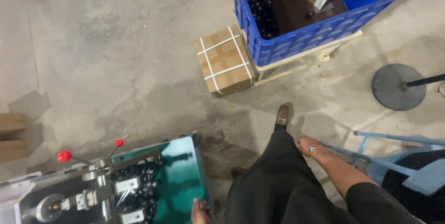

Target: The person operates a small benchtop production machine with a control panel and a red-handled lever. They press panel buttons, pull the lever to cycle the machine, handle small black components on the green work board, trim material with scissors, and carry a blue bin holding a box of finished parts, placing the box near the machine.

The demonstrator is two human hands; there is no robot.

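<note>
On the right edge of the teal worktop, near its front corner, the left hand rested with fingers curled over the rim, gripping the edge itself and no loose thing, seemingly to steady the body. Just left of that hand lay a heap of small black parts on the teal surface, and beyond them a metal press fixture with two red-knobbed levers standing up and away from the hand, within an arm's reach. The right hand hung at the thigh, wearing a coloured wristband; its fingers were loosely bent and held nothing, touching or nearly touching the black trouser leg. Just to the right of that hand ran the blue metal frame of a chair or trolley, close enough to crowd a swing outward. Well ahead of both hands, across bare concrete floor, a strapped cardboard box stood against a blue plastic crate raised on a wooden frame; the crate held more black parts in one corner. A round black stand base sat far forward of the right hand. Open floor lay between the worktop and the box.
</note>
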